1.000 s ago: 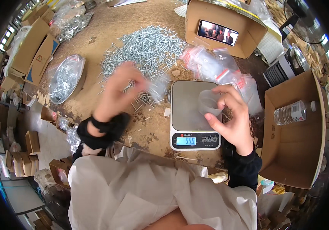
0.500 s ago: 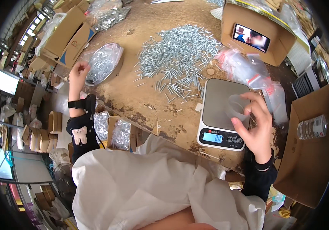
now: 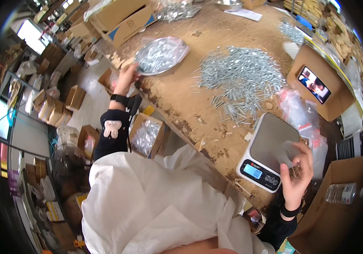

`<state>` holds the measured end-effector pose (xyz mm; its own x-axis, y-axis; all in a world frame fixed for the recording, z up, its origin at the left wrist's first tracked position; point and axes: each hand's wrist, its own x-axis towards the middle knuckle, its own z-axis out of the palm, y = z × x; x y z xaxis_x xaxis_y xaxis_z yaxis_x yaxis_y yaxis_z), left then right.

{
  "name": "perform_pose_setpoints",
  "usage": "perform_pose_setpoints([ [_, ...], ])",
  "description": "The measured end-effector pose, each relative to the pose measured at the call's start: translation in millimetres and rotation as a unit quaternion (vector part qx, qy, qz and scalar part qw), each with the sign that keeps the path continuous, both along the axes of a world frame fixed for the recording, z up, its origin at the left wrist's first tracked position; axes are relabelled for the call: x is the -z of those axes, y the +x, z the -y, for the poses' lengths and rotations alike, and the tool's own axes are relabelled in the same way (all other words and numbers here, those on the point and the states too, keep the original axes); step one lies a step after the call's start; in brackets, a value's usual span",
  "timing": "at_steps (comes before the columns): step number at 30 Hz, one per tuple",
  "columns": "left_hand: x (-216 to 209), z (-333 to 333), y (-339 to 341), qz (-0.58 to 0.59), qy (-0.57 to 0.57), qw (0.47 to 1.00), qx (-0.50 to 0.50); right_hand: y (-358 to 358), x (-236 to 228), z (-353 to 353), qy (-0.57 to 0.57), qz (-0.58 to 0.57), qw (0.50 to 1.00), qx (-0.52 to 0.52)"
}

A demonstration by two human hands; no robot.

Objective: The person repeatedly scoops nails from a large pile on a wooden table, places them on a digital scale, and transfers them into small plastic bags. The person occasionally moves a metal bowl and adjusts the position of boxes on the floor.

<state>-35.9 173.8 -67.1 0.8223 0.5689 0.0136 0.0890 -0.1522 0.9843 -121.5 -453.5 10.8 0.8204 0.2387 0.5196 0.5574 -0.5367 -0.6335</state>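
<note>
Two grips: right hand (image 3: 298,173), half-closed, holds a blurred cup (image 3: 284,155); left hand (image 3: 127,77) by bowl (image 3: 152,75), hold unclear.

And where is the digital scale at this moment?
In the head view, the digital scale sits right of centre on the worktable, between the pile of metal fasteners and the right hand at its right edge.
</note>
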Motion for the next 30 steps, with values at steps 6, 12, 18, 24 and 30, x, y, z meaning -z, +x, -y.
perform_pose_setpoints([
  [6, -16, 40, -6, -0.097, -0.041, 0.993, 0.049, -5, 9, 1, -0.044, -0.010, 0.999, 0.007],
  [12, -15, 29, -78, 0.005, -0.150, 0.988, -0.032, 4, 29, 25, -0.021, -0.029, 0.999, -0.011],
  [18, 6, 28, -158, 0.038, -0.269, 0.953, -0.130, 10, 41, 49, -0.048, 0.106, 0.992, -0.056],
  [24, 63, -21, -263, 0.019, -0.250, 0.921, -0.299, -8, 30, 55, -0.229, 0.214, 0.936, 0.159],
  [30, 161, -62, -343, -0.026, -0.165, 0.891, -0.422, -38, 25, -54, -0.169, 0.218, 0.961, 0.038],
])
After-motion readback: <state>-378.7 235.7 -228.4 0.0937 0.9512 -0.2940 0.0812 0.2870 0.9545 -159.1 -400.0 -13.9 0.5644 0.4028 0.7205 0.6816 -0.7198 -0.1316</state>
